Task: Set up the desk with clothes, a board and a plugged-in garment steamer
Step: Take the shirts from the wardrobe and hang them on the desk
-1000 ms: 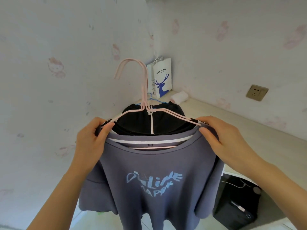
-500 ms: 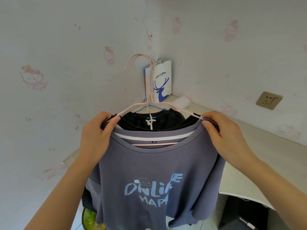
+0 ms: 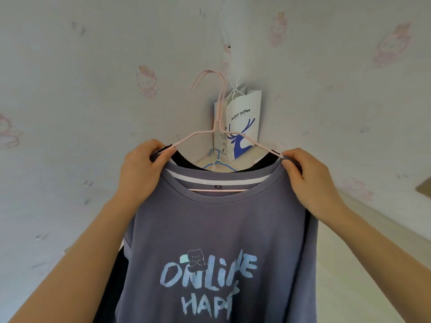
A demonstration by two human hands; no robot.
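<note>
A grey-blue T-shirt (image 3: 219, 229) with pale lettering hangs on pink wire hangers (image 3: 218, 127), held up in front of me. A black garment (image 3: 184, 160) sits behind it on the same bundle, and a blue hanger (image 3: 218, 163) peeks through the neckline. My left hand (image 3: 142, 173) pinches the left shoulder of the clothes and hanger. My right hand (image 3: 307, 178) pinches the right shoulder. The pale desk (image 3: 345, 229) lies behind and to the right of the clothes. No board or steamer is in view.
A white paper coffee bag (image 3: 245, 122) with a blue deer stands in the wall corner on the desk. Patterned wallpaper covers both walls. A wall socket (image 3: 423, 188) shows at the right edge.
The clothes have come up and closer to the desk corner, both hands still holding the shoulders. My view has tilted up; the floor items and most of the socket have left the frame.
</note>
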